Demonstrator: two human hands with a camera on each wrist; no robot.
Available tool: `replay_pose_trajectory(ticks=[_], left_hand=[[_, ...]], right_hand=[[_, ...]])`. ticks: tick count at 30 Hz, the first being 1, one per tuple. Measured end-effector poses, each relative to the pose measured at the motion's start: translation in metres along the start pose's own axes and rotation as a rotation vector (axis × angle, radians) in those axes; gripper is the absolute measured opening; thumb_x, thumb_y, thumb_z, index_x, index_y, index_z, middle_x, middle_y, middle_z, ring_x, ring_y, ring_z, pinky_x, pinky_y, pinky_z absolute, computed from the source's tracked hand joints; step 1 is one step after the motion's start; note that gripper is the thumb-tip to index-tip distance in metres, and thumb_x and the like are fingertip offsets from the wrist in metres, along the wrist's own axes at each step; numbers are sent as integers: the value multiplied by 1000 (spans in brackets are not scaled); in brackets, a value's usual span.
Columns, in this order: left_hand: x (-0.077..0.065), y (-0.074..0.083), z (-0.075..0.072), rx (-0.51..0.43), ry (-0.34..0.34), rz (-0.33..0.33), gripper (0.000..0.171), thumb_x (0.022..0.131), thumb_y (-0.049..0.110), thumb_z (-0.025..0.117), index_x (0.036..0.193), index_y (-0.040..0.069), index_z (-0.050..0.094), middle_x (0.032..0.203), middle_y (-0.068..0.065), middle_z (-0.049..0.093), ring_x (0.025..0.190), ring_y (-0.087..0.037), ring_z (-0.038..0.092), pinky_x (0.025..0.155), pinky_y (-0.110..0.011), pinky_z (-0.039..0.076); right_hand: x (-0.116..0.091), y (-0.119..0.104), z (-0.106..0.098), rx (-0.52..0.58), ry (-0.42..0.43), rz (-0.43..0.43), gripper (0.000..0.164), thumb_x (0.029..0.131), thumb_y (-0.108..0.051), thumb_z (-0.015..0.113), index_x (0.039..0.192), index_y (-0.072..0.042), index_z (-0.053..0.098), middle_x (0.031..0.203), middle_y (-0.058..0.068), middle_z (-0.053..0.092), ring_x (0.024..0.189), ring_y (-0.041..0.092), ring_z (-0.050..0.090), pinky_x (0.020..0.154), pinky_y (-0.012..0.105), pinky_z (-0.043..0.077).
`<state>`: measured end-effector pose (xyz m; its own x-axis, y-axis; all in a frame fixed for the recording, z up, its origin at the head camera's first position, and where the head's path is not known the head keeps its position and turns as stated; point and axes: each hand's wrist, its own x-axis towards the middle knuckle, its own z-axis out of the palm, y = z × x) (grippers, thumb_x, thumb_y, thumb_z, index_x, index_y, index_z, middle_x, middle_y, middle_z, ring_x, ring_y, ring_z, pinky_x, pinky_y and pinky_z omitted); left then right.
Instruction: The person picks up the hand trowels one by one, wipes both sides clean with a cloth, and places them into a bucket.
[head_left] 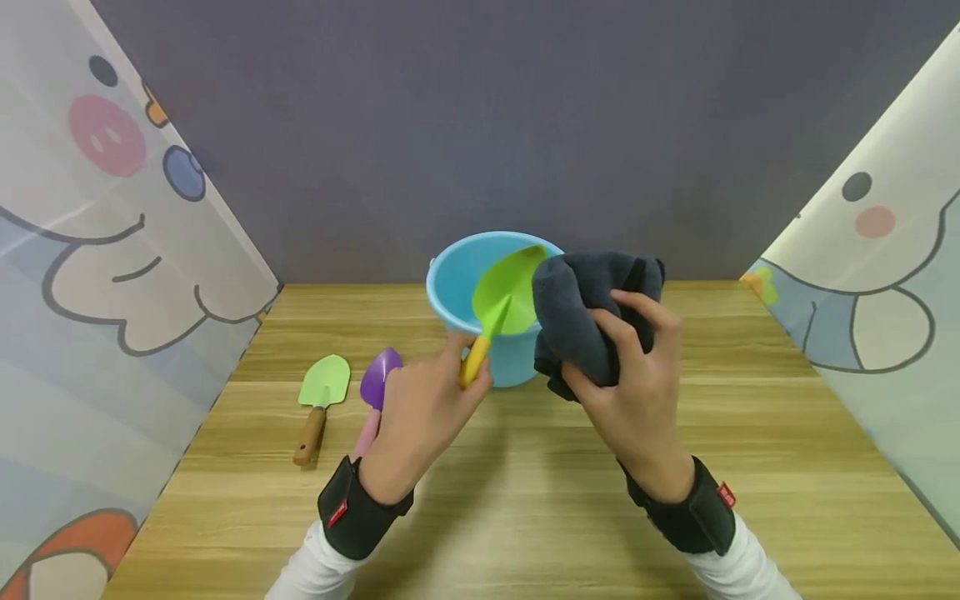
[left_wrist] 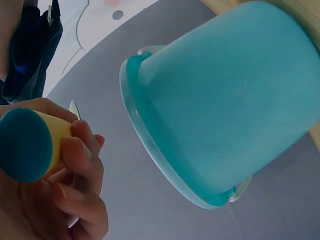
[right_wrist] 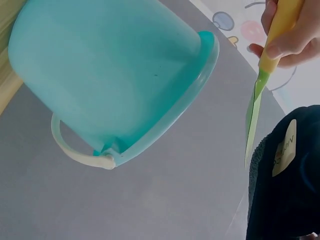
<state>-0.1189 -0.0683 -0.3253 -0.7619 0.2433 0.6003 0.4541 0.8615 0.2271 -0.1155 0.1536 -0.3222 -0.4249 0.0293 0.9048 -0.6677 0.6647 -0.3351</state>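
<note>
My left hand (head_left: 431, 400) grips the yellow handle of a toy shovel (head_left: 510, 287) with a bright green blade. In the left wrist view the handle's blue end (left_wrist: 25, 145) shows between the curled fingers. My right hand (head_left: 633, 387) holds a bunched dark grey cloth (head_left: 581, 312), and its fingers press into the folds. A pale label (right_wrist: 285, 147) shows on the cloth in the right wrist view. The shovel blade points up and right, its edge close to the cloth. Behind both stands a light blue bucket (head_left: 513, 362), upright on the table, its mouth partly covered by blade and cloth.
Left of my left hand, a small shovel (head_left: 325, 383) with a light green blade and brown handle lies on the wooden table (head_left: 600, 517). Beside it lies a purple shovel (head_left: 378, 379) with a pink handle, partly behind my hand. A grey wall (head_left: 480, 125) rises behind.
</note>
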Motion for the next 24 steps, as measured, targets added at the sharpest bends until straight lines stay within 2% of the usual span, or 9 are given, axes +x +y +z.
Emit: replay_pose_trajectory(ticks=[6,12,18,24], left_hand=[[-1,6,2,19,-17,22,24,91,28,71,104,12,59,53,7,36,41,-10,33,41,-21,21],[-2,8,4,-4,-16,50,24,90,28,73,100,12,58,54,8,34,42,-9,34,42,-20,22],[-4,11,6,-9,-37,68,25,86,26,76,96,13,58,54,8,36,43,-8,34,43,-20,22],[-4,12,5,-1,-69,63,35,77,22,82,96,17,53,54,9,35,44,-9,36,42,-23,23]], right_hand=[[-3,-4,2,8,-22,-33,35,87,-25,70,113,-2,68,130,30,49,117,49,51,102,40,41],[-7,-7,4,16,-61,-66,36,86,-23,74,116,-3,67,131,28,50,115,48,52,98,45,43],[-11,-11,9,-15,-113,-162,39,99,-36,62,119,-4,66,130,29,49,108,46,51,88,52,45],[-13,-15,12,-20,-140,-216,37,100,-36,60,118,-5,67,129,28,50,104,43,51,81,52,48]])
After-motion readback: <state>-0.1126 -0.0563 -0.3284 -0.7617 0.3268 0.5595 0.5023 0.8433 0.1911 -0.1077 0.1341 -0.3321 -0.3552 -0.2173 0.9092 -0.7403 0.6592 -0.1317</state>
